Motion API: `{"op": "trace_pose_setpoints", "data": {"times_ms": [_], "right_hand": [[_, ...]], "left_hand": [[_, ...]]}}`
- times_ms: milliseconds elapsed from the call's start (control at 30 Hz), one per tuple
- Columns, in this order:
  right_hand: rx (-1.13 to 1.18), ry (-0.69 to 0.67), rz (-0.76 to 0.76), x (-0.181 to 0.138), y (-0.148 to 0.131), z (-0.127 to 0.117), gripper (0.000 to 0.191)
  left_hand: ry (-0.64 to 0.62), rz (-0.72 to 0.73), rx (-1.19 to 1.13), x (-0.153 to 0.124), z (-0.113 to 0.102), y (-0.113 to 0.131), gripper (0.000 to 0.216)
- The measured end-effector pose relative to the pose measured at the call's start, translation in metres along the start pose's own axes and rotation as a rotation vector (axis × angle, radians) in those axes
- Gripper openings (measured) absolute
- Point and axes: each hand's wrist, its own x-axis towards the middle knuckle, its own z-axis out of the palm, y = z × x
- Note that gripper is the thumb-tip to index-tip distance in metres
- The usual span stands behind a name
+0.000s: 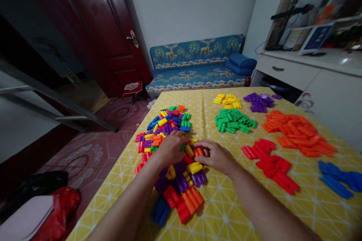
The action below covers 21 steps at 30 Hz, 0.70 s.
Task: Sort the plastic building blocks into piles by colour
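Note:
A mixed heap of coloured plastic tube-shaped pieces (166, 128) lies along the left side of the table, in red, yellow, purple, orange, green and blue. Over its middle, my left hand (173, 147) bends its fingers down among the pieces. A bit of green piece (183, 146) shows by its fingertips; what they grip is hidden. My right hand (216, 155) reaches in from the right, thumb and fingers curled around an orange piece (199, 151). Just below it are a yellow piece (195, 168) and a purple piece (199, 178).
Single-colour piles lie to the right: yellow (227, 101), green (234, 120), purple (258, 102), orange (299, 131), red (271, 163) and blue (341, 179). A patterned yellow cloth (220, 211) covers the table. Beyond stand a blue sofa (195, 73) and a white cabinet (325, 83).

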Motion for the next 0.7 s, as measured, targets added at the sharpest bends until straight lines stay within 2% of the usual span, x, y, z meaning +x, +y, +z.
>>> {"op": "trace_pose_setpoints", "data": {"times_ms": [100, 200, 300, 400, 567, 700], "right_hand": [[0.046, 0.069, 0.014, 0.002, 0.003, 0.004, 0.028], [0.191, 0.128, 0.057, 0.004, 0.005, 0.01, 0.026], [0.349, 0.144, 0.141, 0.004, 0.003, 0.013, 0.021], [0.387, 0.223, 0.149, 0.004, 0.003, 0.012, 0.019], [0.195, 0.424, 0.168, 0.002, 0.017, -0.008, 0.017], [-0.159, 0.413, 0.235, -0.006, 0.025, -0.036, 0.02]], "left_hand": [[0.058, -0.03, -0.001, 0.004, 0.007, 0.0, 0.046], [0.129, -0.087, -0.011, 0.008, 0.014, 0.0, 0.032], [0.148, -0.095, -0.009, 0.01, 0.017, -0.001, 0.018], [0.158, -0.087, -0.006, 0.01, 0.016, -0.001, 0.015], [0.161, -0.105, -0.022, 0.01, 0.016, -0.003, 0.016], [0.153, -0.113, -0.019, 0.011, 0.017, -0.005, 0.016]]}}
